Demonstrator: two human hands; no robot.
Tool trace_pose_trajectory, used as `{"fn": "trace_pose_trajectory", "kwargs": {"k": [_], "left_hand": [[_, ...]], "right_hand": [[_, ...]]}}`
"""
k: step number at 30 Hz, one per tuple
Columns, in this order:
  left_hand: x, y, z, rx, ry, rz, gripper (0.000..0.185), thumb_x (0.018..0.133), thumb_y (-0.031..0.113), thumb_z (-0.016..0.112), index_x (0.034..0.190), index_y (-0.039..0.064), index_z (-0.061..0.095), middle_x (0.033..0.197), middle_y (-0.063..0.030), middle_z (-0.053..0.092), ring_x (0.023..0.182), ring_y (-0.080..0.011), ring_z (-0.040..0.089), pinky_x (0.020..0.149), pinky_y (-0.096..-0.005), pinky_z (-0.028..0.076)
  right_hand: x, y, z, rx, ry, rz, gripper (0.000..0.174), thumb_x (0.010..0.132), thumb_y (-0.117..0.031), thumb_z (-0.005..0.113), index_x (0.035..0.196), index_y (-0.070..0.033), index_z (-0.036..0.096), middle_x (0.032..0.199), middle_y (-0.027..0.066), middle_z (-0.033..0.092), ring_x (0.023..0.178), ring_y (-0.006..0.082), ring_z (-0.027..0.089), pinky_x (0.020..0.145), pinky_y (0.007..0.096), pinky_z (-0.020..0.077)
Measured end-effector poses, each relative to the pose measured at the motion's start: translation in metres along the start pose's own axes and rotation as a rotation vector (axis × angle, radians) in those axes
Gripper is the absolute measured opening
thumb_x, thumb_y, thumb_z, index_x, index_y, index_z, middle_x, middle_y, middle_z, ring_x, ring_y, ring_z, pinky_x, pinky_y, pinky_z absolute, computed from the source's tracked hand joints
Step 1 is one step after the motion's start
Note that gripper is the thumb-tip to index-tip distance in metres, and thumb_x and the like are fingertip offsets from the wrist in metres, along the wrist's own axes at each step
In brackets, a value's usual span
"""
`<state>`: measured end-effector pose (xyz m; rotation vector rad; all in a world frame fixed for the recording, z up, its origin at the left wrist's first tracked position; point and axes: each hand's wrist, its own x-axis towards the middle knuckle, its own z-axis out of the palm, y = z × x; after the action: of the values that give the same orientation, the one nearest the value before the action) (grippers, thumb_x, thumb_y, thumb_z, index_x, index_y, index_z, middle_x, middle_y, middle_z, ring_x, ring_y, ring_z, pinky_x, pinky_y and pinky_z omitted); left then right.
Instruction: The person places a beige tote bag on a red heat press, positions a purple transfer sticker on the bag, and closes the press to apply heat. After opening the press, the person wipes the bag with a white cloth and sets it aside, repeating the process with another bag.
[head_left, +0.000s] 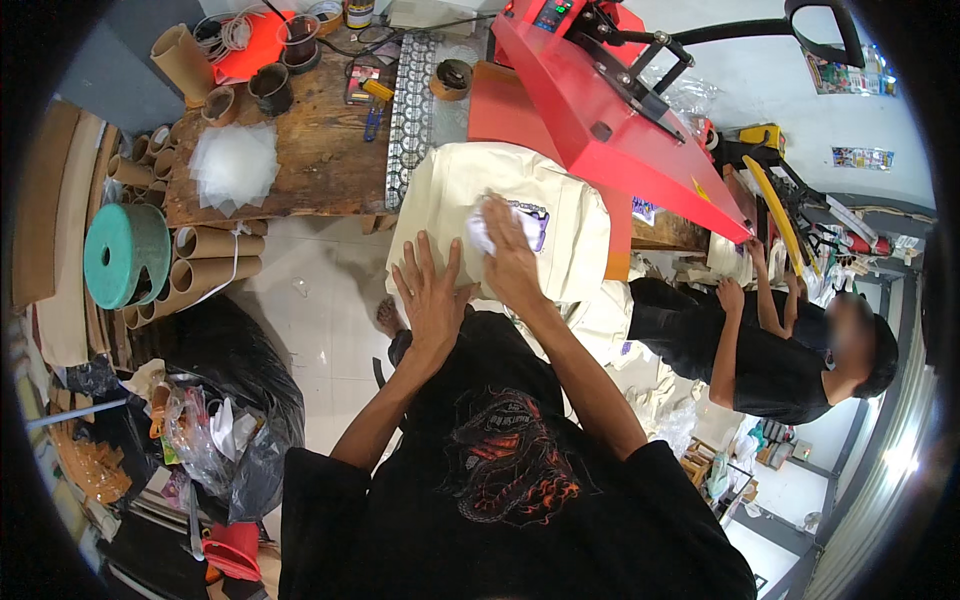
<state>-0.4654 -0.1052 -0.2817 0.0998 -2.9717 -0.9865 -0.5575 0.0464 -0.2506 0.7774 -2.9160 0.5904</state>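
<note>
Cream fabric, apparently a canvas bag, is spread over the lower platen of a red heat press. A purple and black print shows on it, partly covered. My right hand presses a wadded white cloth against the fabric at the print's left edge. Flat on the near left part of the fabric lies my left hand, fingers spread and holding nothing. The press's upper plate is raised and swung to the right, above the fabric's right side.
Left of the press, a wooden table bears a stack of translucent sheets, cups and a yellow-handled cutter. Cardboard tubes and a teal reel stand at left. A co-worker works at right beside a yellow press.
</note>
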Motion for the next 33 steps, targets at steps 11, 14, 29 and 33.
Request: {"fn": "trace_pose_trajectory", "kwargs": {"k": [11, 14, 29, 33], "left_hand": [[-0.002, 0.006, 0.007, -0.070, 0.036, -0.075, 0.090, 0.092, 0.033, 0.081, 0.169, 0.027, 0.035, 0.177, -0.0243, 0.013, 0.162, -0.0487, 0.015, 0.124, -0.0731, 0.014], [-0.001, 0.013, -0.002, -0.101, 0.011, -0.089, 0.089, 0.094, 0.031, 0.080, 0.170, 0.026, 0.033, 0.177, -0.0243, 0.013, 0.162, -0.0490, 0.015, 0.124, -0.0737, 0.014], [-0.004, 0.014, 0.003, -0.080, -0.015, -0.090, 0.087, 0.098, 0.038, 0.074, 0.172, 0.027, 0.027, 0.178, -0.0238, 0.009, 0.162, -0.0488, 0.013, 0.121, -0.0785, 0.012], [-0.004, 0.013, 0.008, -0.056, -0.014, -0.108, 0.088, 0.097, 0.038, 0.075, 0.171, 0.027, 0.028, 0.178, -0.0241, 0.009, 0.162, -0.0484, 0.014, 0.121, -0.0796, 0.011]], "right_hand": [[0.011, -0.020, -0.003, 0.021, -0.004, 0.045, 0.075, 0.089, 0.006, 0.057, 0.162, 0.001, 0.041, 0.172, 0.0197, 0.035, 0.159, 0.0370, 0.033, 0.131, 0.0508, 0.0251], [-0.022, 0.054, -0.011, -0.220, -0.003, 0.088, 0.074, 0.086, -0.003, 0.062, 0.159, -0.001, 0.048, 0.171, 0.0213, 0.036, 0.160, 0.0391, 0.031, 0.131, 0.0536, 0.0238], [-0.047, 0.044, -0.020, -0.184, 0.029, 0.322, 0.073, 0.085, 0.001, 0.063, 0.157, -0.001, 0.051, 0.172, 0.0224, 0.034, 0.160, 0.0389, 0.033, 0.130, 0.0558, 0.0251], [-0.017, -0.021, 0.013, -0.063, 0.004, 0.120, 0.080, 0.084, -0.005, 0.066, 0.160, 0.005, 0.042, 0.170, 0.0245, 0.034, 0.159, 0.0400, 0.032, 0.132, 0.0540, 0.0214]]}}
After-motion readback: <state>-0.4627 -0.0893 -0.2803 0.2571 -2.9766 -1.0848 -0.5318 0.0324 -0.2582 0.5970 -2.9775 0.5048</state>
